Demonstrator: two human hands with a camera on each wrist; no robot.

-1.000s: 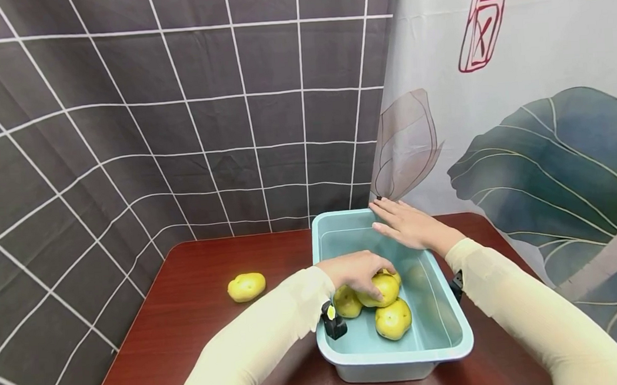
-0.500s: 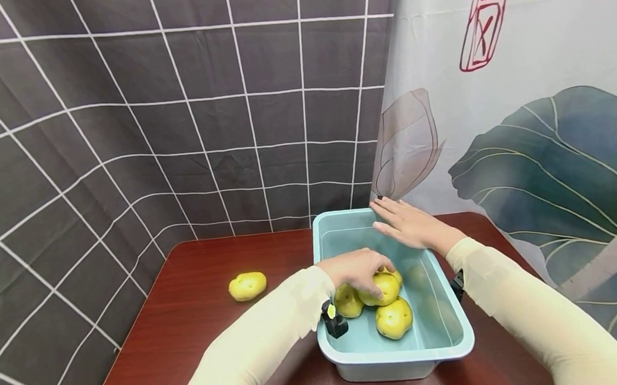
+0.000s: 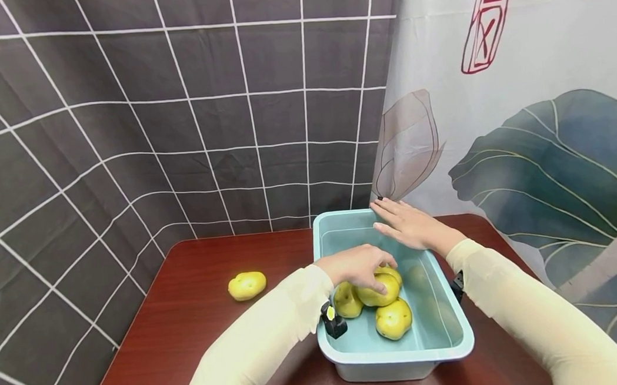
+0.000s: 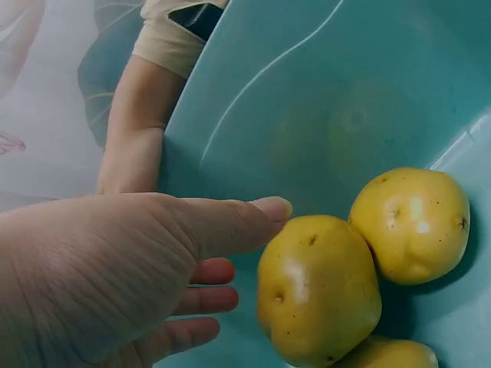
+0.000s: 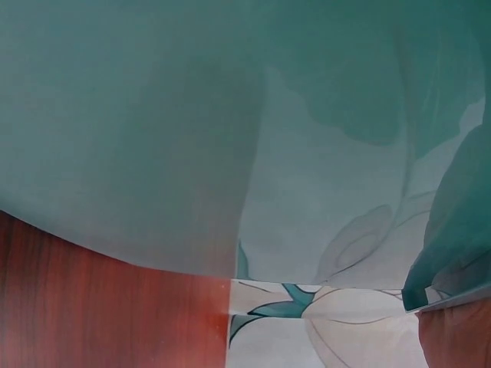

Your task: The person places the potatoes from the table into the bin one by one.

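A light blue plastic bin (image 3: 393, 357) holds several yellow potatoes. My left hand (image 3: 354, 266) is over the middle potato (image 3: 374, 297), its fingers loosely bent. In the left wrist view the thumb tip overlaps the upper edge of that potato (image 4: 318, 291), while the other fingers sit apart from it on the left. Beside it lie a front potato (image 3: 394, 320), a left one (image 3: 347, 302) and a back one (image 3: 390, 273), partly covered by the hand. With straight fingers, my right hand (image 3: 411, 224) rests on the bin's far right rim.
One more potato (image 3: 247, 286) lies on the reddish-brown table (image 3: 189, 317), left of the bin. A grey gridded cloth (image 3: 272, 118) and a white leaf-patterned cloth (image 3: 416, 44) hang behind. In the right wrist view the bin's wall (image 5: 153, 153) fills most of the frame.
My left hand has risen slightly and its fingers have loosened from the middle potato, leaving it among the others. The right hand has stayed put.
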